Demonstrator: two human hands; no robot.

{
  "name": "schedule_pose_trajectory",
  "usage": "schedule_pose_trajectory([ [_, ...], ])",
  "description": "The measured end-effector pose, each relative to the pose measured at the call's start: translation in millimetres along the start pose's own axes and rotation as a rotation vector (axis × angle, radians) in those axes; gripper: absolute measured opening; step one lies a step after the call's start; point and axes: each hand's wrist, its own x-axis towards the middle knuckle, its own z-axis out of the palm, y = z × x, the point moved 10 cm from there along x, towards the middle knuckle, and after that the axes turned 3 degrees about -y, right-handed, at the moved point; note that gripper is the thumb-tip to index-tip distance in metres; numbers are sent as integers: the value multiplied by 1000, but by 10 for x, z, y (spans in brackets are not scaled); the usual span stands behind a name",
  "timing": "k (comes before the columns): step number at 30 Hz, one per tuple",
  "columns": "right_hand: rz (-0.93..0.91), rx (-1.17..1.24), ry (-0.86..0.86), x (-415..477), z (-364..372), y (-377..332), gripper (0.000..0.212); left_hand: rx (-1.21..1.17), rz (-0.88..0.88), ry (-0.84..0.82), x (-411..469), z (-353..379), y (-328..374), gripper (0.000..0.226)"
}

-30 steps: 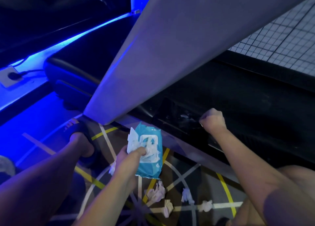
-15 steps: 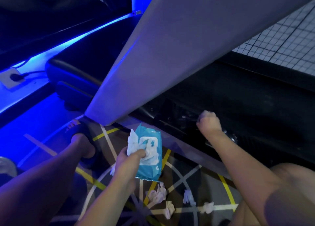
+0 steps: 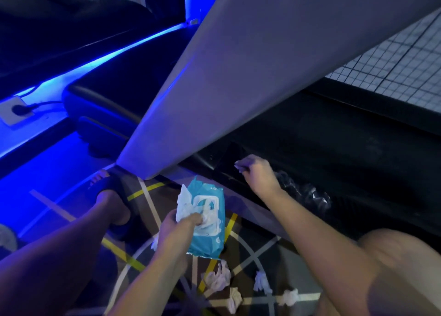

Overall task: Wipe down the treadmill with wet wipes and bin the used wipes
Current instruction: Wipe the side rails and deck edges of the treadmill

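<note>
My left hand [image 3: 176, 229] grips a blue wet-wipe pack [image 3: 211, 225] low in the middle, thumb on its white lid. A white wipe [image 3: 183, 202] sticks out of the pack's left side. My right hand [image 3: 257, 175] rests over the black edge of the treadmill deck [image 3: 346, 144], just right of the grey slanted upright [image 3: 238, 89]. Its fingers are loosely bent and I see no wipe in them. A wet shiny smear [image 3: 300, 191] lies on the black deck to the right of that hand.
Several crumpled used wipes [image 3: 218, 278] lie on the patterned floor below the pack. My foot in a black sandal [image 3: 112, 189] stands by the base of the upright. A wall socket with a plug [image 3: 16, 110] is at the far left under blue light.
My right hand has slid left along the deck edge and loosened from a fist to bent fingers, leaving the wet smear in view. The left hand and pack have barely shifted.
</note>
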Motion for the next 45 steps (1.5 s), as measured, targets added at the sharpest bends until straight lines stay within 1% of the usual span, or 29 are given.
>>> schedule_pose_trajectory([
  [2,113,-140,31,-15,-70,249,16,-8,7,8,14,-41,2,28],
  [4,256,-259,-31,-65,-141,437,19,-4,12,11,32,-72,-5,32],
  [5,323,-339,-73,-89,-186,511,18,-5,16,13,37,-81,-6,33],
  [7,457,-423,-149,-132,-316,576,17,-16,18,16,60,-88,-9,34],
  [11,683,-330,-287,-244,-473,750,18,-16,18,9,98,-65,-29,44],
  [13,722,-213,-311,-250,-492,785,15,-14,24,-3,105,-38,-37,46],
  [15,647,-35,-239,-125,-452,707,7,-10,21,-9,101,-18,-49,47],
  [18,393,222,-82,62,-288,340,10,10,7,8,96,-46,-68,49],
  [19,315,243,-55,94,-217,238,11,20,6,7,104,-61,-71,49],
  [21,191,150,-20,121,-45,183,14,29,3,14,115,-100,-80,44],
  [24,110,-110,27,98,-21,251,18,33,-20,45,153,-179,-130,38],
  [26,150,-261,12,88,-119,320,20,11,-25,66,178,-213,-136,40],
  [28,303,-298,-39,81,-225,474,21,-1,-20,61,170,-199,-119,46],
  [30,440,-287,-103,32,-286,618,21,-16,-9,53,131,-136,-78,42],
  [33,579,-261,-193,-93,-350,794,26,-6,3,19,65,4,-13,38],
  [37,718,-137,-227,-221,-470,1012,25,24,12,1,14,98,-17,35],
  [38,717,-77,-218,-221,-456,1056,22,25,9,3,15,97,-34,33],
  [40,651,79,-126,-184,-442,1032,12,22,0,2,-4,99,-61,30],
  [42,533,165,-11,-70,-438,867,9,15,-12,6,-13,89,-67,33],
  [43,460,186,12,4,-388,734,7,17,-11,10,-14,76,-61,34],
  [45,294,181,-13,158,-181,417,7,16,1,19,-11,42,-40,31],
])
